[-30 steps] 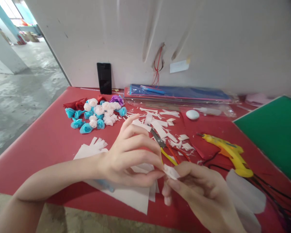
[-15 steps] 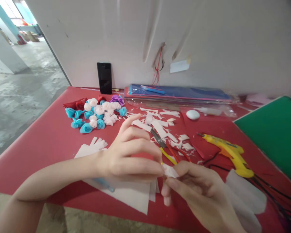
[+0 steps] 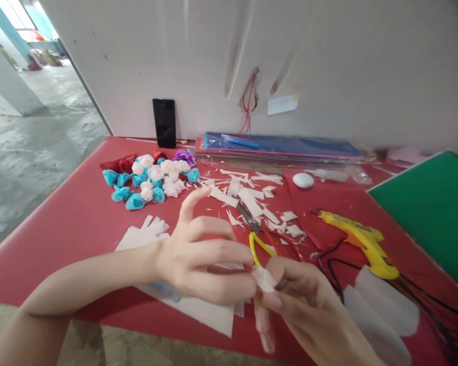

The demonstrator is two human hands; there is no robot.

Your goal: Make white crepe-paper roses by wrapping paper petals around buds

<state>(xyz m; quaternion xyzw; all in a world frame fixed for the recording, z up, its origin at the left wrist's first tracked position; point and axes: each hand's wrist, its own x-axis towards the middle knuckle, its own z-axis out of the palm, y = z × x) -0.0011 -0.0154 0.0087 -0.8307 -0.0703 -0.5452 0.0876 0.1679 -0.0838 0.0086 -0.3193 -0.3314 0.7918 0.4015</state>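
Note:
Between my two hands is a small piece of white crepe paper [image 3: 264, 279]. My right hand [image 3: 309, 300] pinches it between thumb and forefinger. My left hand [image 3: 206, 254] reaches across from the left, its fingertips pressed to the paper's left side and its forefinger raised. Under my left arm lies a stack of white paper sheets [image 3: 209, 312], with a blue item [image 3: 166, 291] partly hidden on it. Just beyond the hands rest pliers with yellow and red handles [image 3: 252, 223], among white paper scraps [image 3: 252, 201].
Blue, white, red and purple paper roses [image 3: 148, 178] sit at the back left, near an upright phone [image 3: 164, 123]. On the right are a yellow glue gun [image 3: 356, 241] with dark cords, white paper pieces [image 3: 383, 305], a white egg-shaped object [image 3: 303, 180] and a green board [image 3: 429, 213].
My left hand has shifted slightly down and left, its forefinger more bent. The paper piece has tilted and sits a little lower. My right hand's lower fingers have stretched downward.

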